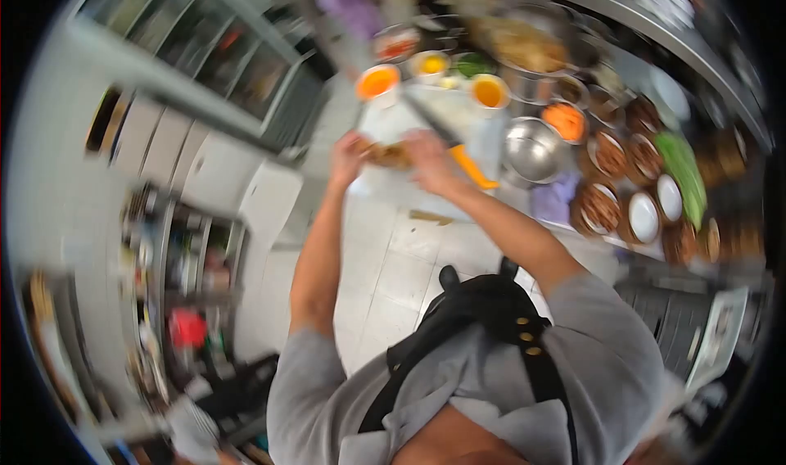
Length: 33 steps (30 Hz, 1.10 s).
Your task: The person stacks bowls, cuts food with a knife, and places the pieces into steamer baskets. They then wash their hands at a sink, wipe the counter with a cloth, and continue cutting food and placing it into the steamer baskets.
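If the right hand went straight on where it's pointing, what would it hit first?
The right hand would probably meet the brownish item first; blur hides whether they touch now.

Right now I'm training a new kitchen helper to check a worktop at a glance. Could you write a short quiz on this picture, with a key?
1. What colour is the handle of the knife?
A) blue
B) yellow-orange
C) white

2. True or false: the right hand is gripping the knife by its handle.

3. Fill in the missing words: of the metal bowl and the leafy greens, the one nearer the knife is the ____.

Key
1. B.
2. False: the handle lies free beside the right hand, whose fingers are at a brown item, too blurred to identify, between it and the left hand.
3. Metal bowl.
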Each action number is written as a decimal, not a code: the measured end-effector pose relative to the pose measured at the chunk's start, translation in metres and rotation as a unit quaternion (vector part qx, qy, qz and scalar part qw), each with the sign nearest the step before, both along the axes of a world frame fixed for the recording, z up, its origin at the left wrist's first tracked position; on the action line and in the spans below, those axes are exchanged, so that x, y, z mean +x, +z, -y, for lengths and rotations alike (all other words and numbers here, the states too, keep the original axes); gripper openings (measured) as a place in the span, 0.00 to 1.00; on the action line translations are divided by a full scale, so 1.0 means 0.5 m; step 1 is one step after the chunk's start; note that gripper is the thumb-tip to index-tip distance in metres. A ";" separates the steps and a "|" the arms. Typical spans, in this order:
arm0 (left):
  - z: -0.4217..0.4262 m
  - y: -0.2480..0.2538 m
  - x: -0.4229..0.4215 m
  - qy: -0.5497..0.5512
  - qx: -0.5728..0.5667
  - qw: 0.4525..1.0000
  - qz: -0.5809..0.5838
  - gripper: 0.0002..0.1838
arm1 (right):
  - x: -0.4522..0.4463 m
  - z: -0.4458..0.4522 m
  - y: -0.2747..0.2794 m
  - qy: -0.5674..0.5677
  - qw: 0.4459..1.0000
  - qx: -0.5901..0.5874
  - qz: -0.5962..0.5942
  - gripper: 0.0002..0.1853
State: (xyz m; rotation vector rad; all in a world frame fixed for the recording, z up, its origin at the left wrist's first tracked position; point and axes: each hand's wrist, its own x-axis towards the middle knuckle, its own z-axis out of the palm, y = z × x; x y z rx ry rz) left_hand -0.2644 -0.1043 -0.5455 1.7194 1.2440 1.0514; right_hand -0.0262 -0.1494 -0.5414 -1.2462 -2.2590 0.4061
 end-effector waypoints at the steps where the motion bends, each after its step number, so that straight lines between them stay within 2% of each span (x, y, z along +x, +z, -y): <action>1: 0.020 0.027 0.014 0.020 -0.039 0.996 0.083 0.04 | -0.028 -0.037 -0.050 0.021 1.000 0.015 0.000 0.36; 2: 0.021 0.032 0.025 0.082 -0.111 0.978 0.159 0.02 | -0.059 -0.074 -0.105 0.053 0.998 -0.044 -0.008 0.28; 3: 0.029 0.066 0.034 0.064 -0.123 0.980 0.143 0.03 | -0.050 -0.067 -0.058 0.060 0.976 -0.190 -0.087 0.23; 4: 0.034 0.081 0.034 0.048 -0.097 0.986 0.127 0.04 | -0.055 -0.058 -0.080 0.086 0.980 -0.066 -0.164 0.24; 5: 0.044 0.114 0.043 0.032 -0.062 0.992 0.107 0.06 | -0.077 -0.053 -0.118 0.052 0.967 -0.001 -0.248 0.26; 6: 0.055 0.148 0.054 0.008 -0.019 0.993 0.116 0.08 | -0.076 -0.020 -0.089 0.001 0.957 0.015 -0.290 0.27; 8: 0.094 0.244 0.119 0.019 0.088 0.994 0.065 0.08 | -0.048 0.027 -0.010 -0.036 0.915 -0.009 -0.401 0.26; 9: 0.100 0.280 0.130 -0.017 0.112 0.991 0.076 0.07 | -0.024 0.055 0.036 -0.045 0.914 -0.008 -0.404 0.26; 11: 0.102 0.343 0.198 -0.100 0.253 0.959 0.073 0.09 | 0.047 0.098 0.117 -0.079 0.879 0.014 -0.470 0.25; 13: 0.097 0.375 0.297 -0.023 0.275 0.961 0.028 0.13 | 0.137 0.130 0.162 -0.131 0.868 0.039 -0.477 0.27; 14: 0.124 0.402 0.387 -0.059 0.131 0.987 0.077 0.22 | 0.194 0.153 0.187 -0.153 0.859 0.044 -0.487 0.28; 15: 0.103 0.363 0.422 -0.156 -0.011 0.977 0.146 0.29 | 0.258 0.188 0.208 -0.188 0.862 -0.006 -0.471 0.30; 16: 0.054 0.238 0.440 -0.252 -0.140 0.920 0.265 0.32 | 0.328 0.213 0.206 -0.177 0.860 -0.044 -0.476 0.30; 17: 0.107 0.251 0.551 -0.291 -0.199 0.867 0.351 0.30 | 0.392 0.235 0.200 -0.178 0.838 -0.084 -0.509 0.29; 18: 0.120 0.212 0.621 -0.309 -0.285 0.828 0.371 0.26 | 0.463 0.266 0.206 -0.221 0.838 -0.098 -0.489 0.28; 20: 0.172 0.201 0.801 -0.315 -0.316 0.818 0.363 0.19 | 0.605 0.326 0.177 -0.273 0.810 -0.083 -0.512 0.24; 21: 0.202 0.191 0.884 -0.330 -0.325 0.808 0.365 0.18 | 0.676 0.351 0.146 -0.330 0.832 -0.041 -0.443 0.21; 22: 0.228 0.179 0.960 -0.338 -0.329 0.803 0.364 0.18 | 0.745 0.379 0.117 -0.358 0.823 -0.041 -0.440 0.20; 24: 0.275 0.157 1.103 -0.330 -0.326 0.824 0.324 0.17 | 0.867 0.426 0.098 -0.388 0.812 -0.042 -0.434 0.18; 25: 0.288 0.129 1.172 -0.304 -0.299 0.850 0.308 0.20 | 0.916 0.442 0.078 -0.379 0.787 -0.036 -0.485 0.16; 26: 0.291 0.107 1.229 -0.297 -0.385 0.811 0.324 0.20 | 0.959 0.455 0.067 -0.368 0.758 -0.031 -0.537 0.15; 27: 0.292 0.092 1.273 -0.286 -0.467 0.766 0.336 0.21 | 1.005 0.469 0.065 -0.367 0.755 -0.036 -0.542 0.15; 28: 0.296 0.075 1.306 -0.280 -0.469 0.768 0.333 0.21 | 1.056 0.485 0.062 -0.347 0.707 -0.123 -0.604 0.14; 29: 0.295 0.064 1.338 -0.293 -0.516 0.726 0.348 0.21 | 1.101 0.488 0.063 -0.320 0.652 -0.208 -0.655 0.12; 30: 0.293 0.052 1.362 -0.303 -0.559 0.681 0.363 0.20 | 1.132 0.483 0.064 -0.302 0.647 -0.219 -0.665 0.10; 31: 0.291 0.038 1.382 -0.296 -0.556 0.685 0.366 0.20 | 1.162 0.476 0.065 -0.295 0.648 -0.225 -0.665 0.10; 33: 0.283 0.026 1.408 -0.267 -0.481 0.729 0.408 0.19 | 1.216 0.453 0.062 -0.288 0.635 -0.295 -0.653 0.08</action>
